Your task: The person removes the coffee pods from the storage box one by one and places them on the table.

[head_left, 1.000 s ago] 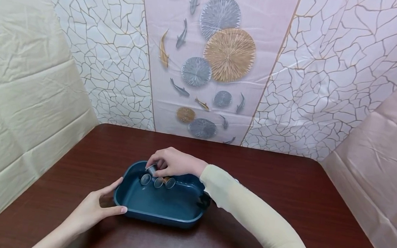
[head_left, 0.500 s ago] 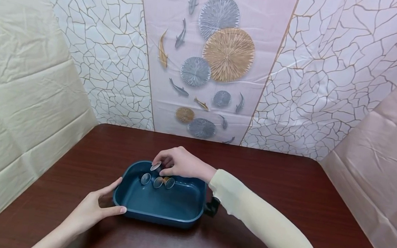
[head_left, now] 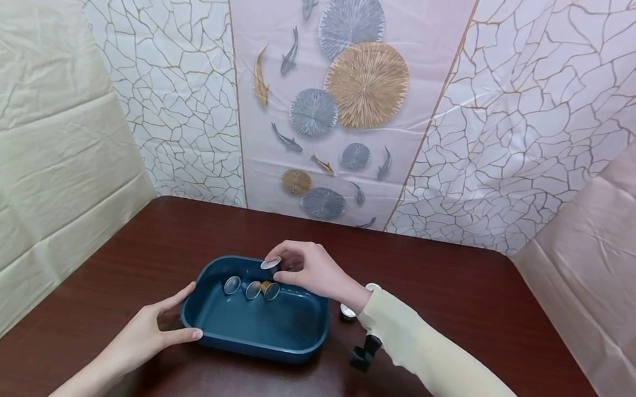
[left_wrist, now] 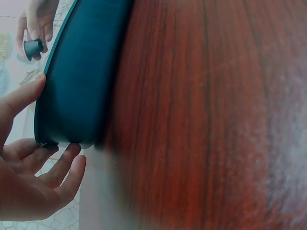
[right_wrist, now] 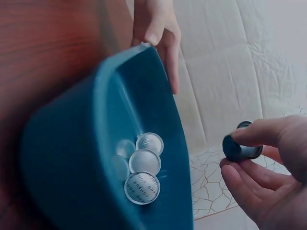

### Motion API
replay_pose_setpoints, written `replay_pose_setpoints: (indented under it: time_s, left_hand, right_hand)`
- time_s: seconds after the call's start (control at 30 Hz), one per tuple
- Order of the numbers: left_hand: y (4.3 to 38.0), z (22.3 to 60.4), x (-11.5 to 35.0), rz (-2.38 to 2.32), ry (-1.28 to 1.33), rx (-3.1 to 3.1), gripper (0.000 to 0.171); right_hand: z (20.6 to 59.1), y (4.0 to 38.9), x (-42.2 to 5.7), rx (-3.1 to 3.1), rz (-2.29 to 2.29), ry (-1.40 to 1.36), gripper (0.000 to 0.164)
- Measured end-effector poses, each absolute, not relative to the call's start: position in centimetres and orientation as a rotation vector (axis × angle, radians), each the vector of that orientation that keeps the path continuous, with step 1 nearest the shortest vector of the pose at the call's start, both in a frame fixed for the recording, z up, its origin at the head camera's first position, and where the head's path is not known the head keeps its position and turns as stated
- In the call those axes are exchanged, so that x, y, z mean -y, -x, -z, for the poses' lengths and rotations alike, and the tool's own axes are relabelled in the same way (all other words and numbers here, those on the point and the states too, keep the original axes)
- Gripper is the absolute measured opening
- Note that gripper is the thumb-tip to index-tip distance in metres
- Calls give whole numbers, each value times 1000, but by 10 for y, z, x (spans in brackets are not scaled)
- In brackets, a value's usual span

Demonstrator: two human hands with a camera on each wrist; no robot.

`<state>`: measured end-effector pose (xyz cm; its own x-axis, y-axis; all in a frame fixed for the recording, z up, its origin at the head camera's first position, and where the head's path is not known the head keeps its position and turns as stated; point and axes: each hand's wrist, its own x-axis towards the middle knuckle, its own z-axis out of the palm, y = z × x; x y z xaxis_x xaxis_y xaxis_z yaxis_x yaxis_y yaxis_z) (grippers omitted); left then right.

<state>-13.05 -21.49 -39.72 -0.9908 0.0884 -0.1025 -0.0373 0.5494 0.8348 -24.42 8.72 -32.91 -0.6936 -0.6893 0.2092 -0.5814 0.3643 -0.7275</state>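
Observation:
My left hand (head_left: 144,337) holds the left end of a blue rectangular dish (head_left: 253,346), its thumb at the near rim and its fingers along the end wall. Above the far rim, my right hand (head_left: 312,270) pinches a dark coffee capsule (head_left: 271,264) between thumb and fingertips. In the right wrist view this capsule (right_wrist: 242,149) lies sideways in the grip, outside the dish wall. Three coffee capsules lie in a row by the dish's far wall: a left one (head_left: 232,285), a middle one (head_left: 253,290) and an orange-sided one (head_left: 271,291), silvery lids facing forward.
More capsules sit on the dark wooden table (head_left: 429,282) right of the dish, one with a white lid (head_left: 347,313) and another (head_left: 373,286) partly behind the right sleeve (head_left: 439,364). A black wrist mount (head_left: 364,355) hangs below that sleeve. Patterned cloth backs the table.
My right hand has moved right and slightly up with its capsule, from over the row to the far rim, uncovering capsules on the table. My left hand keeps its place on the dish.

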Motion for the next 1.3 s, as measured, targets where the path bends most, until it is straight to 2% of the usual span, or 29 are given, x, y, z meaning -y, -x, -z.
replay_pose_setpoints:
  time_s: [0.23,0.5,0.73,1.3]
  left_hand:
    - [129,397,214,-1460,-65,-2641,88]
    - [130,394,216,-1442,-77,-2650,88]
    - [131,394,216,-1429,-67,-2651,89]
    - [129,397,216,-1436,-71,-2652,88]
  right_hand:
    - [336,230,-113,-2480,1347,1028,29]
    - [347,218,-142,-2572,1412,902,49]
    - [356,215,-161,-2710,1374,860,42]
    - [364,206,-189,-2703,1381,686,40]
